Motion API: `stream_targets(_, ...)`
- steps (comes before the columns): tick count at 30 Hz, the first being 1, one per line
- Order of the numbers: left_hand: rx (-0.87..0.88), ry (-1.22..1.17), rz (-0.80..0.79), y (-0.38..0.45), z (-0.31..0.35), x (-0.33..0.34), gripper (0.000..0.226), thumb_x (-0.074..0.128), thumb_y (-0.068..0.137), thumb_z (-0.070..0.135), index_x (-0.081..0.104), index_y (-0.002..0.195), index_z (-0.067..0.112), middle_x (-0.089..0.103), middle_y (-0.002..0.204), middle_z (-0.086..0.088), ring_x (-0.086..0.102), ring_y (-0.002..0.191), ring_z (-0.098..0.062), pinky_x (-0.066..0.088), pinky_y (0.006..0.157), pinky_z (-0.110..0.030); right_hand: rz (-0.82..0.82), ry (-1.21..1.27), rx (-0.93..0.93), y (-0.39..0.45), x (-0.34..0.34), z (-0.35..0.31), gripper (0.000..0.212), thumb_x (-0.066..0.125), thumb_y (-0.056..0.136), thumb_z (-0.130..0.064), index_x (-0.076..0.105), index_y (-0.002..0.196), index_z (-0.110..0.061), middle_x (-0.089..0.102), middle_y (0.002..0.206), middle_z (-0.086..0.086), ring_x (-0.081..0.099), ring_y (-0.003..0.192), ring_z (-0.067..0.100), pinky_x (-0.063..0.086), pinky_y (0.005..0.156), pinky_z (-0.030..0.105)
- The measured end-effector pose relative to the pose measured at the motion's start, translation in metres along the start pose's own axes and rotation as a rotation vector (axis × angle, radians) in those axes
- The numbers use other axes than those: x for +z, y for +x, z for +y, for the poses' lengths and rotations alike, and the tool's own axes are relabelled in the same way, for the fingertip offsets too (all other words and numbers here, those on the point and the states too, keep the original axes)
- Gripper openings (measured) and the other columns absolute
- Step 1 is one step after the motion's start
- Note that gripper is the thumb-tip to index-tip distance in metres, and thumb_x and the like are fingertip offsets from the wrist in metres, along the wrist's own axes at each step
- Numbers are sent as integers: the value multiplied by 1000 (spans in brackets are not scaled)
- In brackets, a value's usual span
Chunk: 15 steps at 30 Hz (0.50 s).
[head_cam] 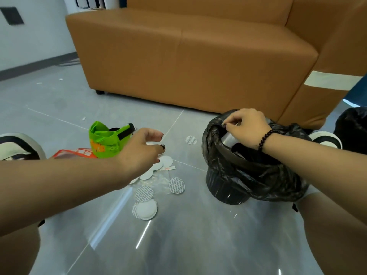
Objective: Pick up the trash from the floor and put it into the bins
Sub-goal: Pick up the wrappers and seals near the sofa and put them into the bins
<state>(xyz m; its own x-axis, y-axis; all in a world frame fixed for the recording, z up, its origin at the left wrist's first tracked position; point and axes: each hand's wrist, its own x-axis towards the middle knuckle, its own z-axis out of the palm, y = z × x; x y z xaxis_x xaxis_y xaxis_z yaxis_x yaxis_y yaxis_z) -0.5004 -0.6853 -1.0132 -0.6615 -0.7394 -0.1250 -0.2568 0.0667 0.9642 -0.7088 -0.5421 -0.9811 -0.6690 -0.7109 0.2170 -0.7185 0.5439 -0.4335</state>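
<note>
Several white round pads (pixel 146 209) lie scattered on the grey floor, along with a clear plastic wrapper (pixel 158 180). One more pad (pixel 190 139) lies apart, near the bin. My left hand (pixel 142 153) hovers just above the pile, fingers loosely spread and empty. A small black bin (pixel 226 192) lined with a black bag stands to the right. My right hand (pixel 247 128) pinches the bag's rim at the bin's far edge. A green pouch (pixel 106 140) and a red and white packet (pixel 77 152) lie left of the pile.
A tan leather sofa (pixel 188 56) blocks the space straight ahead. A second black bag (pixel 352 128) shows at the right edge. Shoes (pixel 17 145) sit at the left and behind the bin (pixel 325 136). Small white scraps (pixel 83 118) dot the floor further left.
</note>
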Motion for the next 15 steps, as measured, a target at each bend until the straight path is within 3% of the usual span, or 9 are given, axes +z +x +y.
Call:
stream_targets(3, -13, 50, -15, 1, -12, -11, 26, 58, 90, 2, 55, 109, 19, 55, 115, 4, 61, 91, -17, 54, 82, -35, 127, 117, -96, -6, 5, -29, 12, 62, 86, -13, 72, 83, -17, 57, 80, -7, 52, 71, 6, 40, 72, 18)
stream_targets(6, -37, 104, -27, 5, -28, -22, 24, 58, 89, 1, 56, 105, 20, 55, 112, 6, 59, 86, -12, 53, 81, -36, 102, 212, -153, -6, 16, -62, 11, 64, 84, -14, 73, 80, -15, 60, 74, -12, 53, 65, 0, 41, 66, 11)
stream_targets(8, -60, 139, -46, 8, -38, -29, 25, 58, 89, 0, 56, 107, 17, 55, 111, 6, 59, 84, -16, 54, 79, -37, 52, 278, -148, -6, 28, -79, 11, 64, 84, -14, 74, 80, -13, 66, 75, -6, 59, 67, 5, 47, 68, 18)
stream_targets(10, -78, 183, -68, 12, -51, -37, 28, 58, 89, 0, 54, 113, 15, 55, 114, 4, 58, 81, -17, 54, 77, -36, -95, 279, -129, -7, 51, -88, 12, 63, 83, -14, 74, 81, -12, 67, 75, -3, 62, 71, 13, 50, 66, 22)
stream_targets(12, -92, 260, -85, 16, -65, -47, 29, 59, 88, 3, 53, 113, 18, 56, 114, 4, 57, 78, -14, 53, 79, -36, -345, 178, -103, -10, 83, -88, 11, 62, 84, -13, 72, 82, -12, 64, 74, -6, 62, 74, 13, 50, 64, 20)
stream_targets(15, -122, 421, -132, 19, -88, -62, 28, 58, 89, 9, 50, 111, 24, 55, 119, 6, 59, 85, -14, 49, 68, -23, -606, 5, -33, -17, 143, -77, 11, 62, 84, -16, 72, 87, -13, 69, 91, 0, 64, 90, 17, 53, 78, 24)
